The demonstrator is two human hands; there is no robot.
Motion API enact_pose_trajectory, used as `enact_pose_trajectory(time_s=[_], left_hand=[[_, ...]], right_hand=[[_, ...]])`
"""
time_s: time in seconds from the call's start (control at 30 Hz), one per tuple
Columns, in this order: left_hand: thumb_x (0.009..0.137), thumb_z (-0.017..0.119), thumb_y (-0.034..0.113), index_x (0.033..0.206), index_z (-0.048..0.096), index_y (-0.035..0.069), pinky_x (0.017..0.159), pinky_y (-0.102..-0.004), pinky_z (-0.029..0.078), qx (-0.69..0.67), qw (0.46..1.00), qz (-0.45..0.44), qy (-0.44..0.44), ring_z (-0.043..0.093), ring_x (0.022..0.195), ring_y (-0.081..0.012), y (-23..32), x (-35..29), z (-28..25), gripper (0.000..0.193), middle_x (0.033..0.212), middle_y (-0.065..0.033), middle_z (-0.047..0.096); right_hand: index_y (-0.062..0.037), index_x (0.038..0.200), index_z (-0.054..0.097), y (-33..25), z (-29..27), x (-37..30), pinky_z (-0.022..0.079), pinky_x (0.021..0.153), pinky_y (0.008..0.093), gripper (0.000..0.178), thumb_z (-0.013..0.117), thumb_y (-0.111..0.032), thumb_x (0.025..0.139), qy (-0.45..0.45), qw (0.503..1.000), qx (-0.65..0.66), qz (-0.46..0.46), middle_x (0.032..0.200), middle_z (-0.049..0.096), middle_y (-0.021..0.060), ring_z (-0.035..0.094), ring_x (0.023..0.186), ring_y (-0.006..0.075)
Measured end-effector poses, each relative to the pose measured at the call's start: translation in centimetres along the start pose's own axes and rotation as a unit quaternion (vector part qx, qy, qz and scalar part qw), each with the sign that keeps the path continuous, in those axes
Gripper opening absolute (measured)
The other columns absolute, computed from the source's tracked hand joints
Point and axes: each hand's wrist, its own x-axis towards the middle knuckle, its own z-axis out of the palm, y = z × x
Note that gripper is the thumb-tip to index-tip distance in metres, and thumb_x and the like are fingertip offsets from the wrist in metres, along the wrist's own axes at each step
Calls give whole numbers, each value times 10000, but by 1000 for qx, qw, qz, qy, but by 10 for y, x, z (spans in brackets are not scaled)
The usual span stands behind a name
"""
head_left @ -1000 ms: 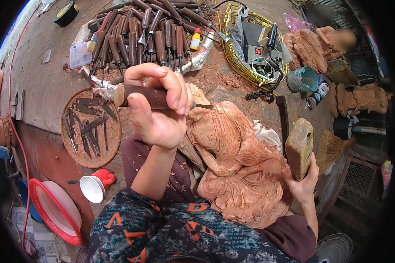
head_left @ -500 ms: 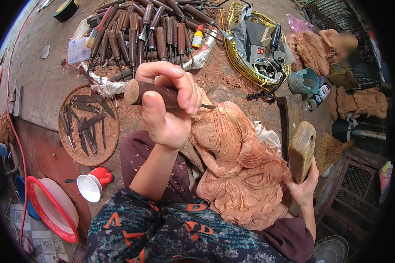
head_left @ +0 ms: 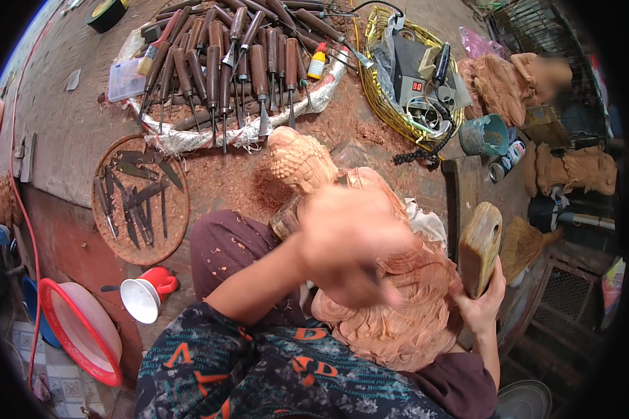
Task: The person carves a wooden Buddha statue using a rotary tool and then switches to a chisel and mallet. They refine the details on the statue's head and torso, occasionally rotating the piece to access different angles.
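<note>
Across my lap lies a carved wooden statue [head_left: 398, 335], its curl-covered head [head_left: 304, 162] pointing to the upper left. My left hand [head_left: 353, 234] is smeared by motion above the statue's chest. Below its fingers shows a dark blurred shape, seemingly the handle of the chisel [head_left: 367, 274]; the blade cannot be made out. On the right, my right hand [head_left: 483, 300] is closed round the lower end of a block-shaped wooden mallet [head_left: 479, 248], held upright beside the statue. The mallet has a hole near its top.
Many wood-handled chisels [head_left: 258, 73] are piled on a white sack at the back. A round tray [head_left: 108, 237] of blades lies left, near a red-and-white cup [head_left: 147, 293]. A yellow basket [head_left: 374, 91] holds a power unit. Other carvings [head_left: 493, 87] lie at the far right.
My left hand has swung right and down over the statue's chest, uncovering the statue's head. My right hand and the mallet have barely moved.
</note>
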Motion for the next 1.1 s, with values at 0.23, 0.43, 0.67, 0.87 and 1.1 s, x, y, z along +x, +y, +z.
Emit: enact_pose_trajectory(time_s=[0.23, 0.43, 0.67, 0.87, 1.1], left_hand=[[723, 675, 293, 765, 591, 65, 411, -239, 320, 111, 974, 133, -143, 418, 489, -118, 2, -27, 33, 247, 614, 18, 363], [639, 653, 191, 716, 564, 82, 410, -235, 312, 91, 978, 118, -146, 429, 492, -116, 2, -24, 30, 161, 600, 21, 359], [702, 657, 202, 669, 516, 103, 412, -234, 293, 108, 974, 142, -138, 416, 483, -107, -1, -36, 35, 176, 588, 38, 331], [763, 669, 274, 656, 517, 103, 417, -233, 302, 104, 974, 137, -148, 430, 488, -110, 0, -33, 34, 253, 589, 35, 359], [788, 677, 302, 660, 518, 87, 415, -242, 304, 80, 980, 122, -134, 424, 481, -116, -1, -32, 31, 297, 585, 29, 350]], right_hand=[[40, 1085, 537, 15, 10, -7, 508, 696, 330, 647, 870, -268, 623, 35, 999, -13, -34, 883, 634, 127, 635, 747, 233], [-2, 1081, 532, 17, 0, -11, 416, 504, 292, 584, 859, -276, 682, 32, 992, -27, -122, 695, 536, 68, 517, 556, 187], [-83, 1071, 464, -13, -18, 7, 384, 469, 304, 489, 795, -294, 779, 44, 941, -110, -318, 650, 443, 29, 453, 513, 180], [-114, 1059, 442, -20, -25, 7, 416, 489, 313, 456, 783, -260, 794, -14, 933, -157, -323, 694, 448, 26, 459, 535, 176], [-81, 1084, 448, -21, -25, 12, 387, 465, 318, 423, 749, -215, 820, -31, 924, -149, -351, 670, 450, 32, 448, 522, 181]])
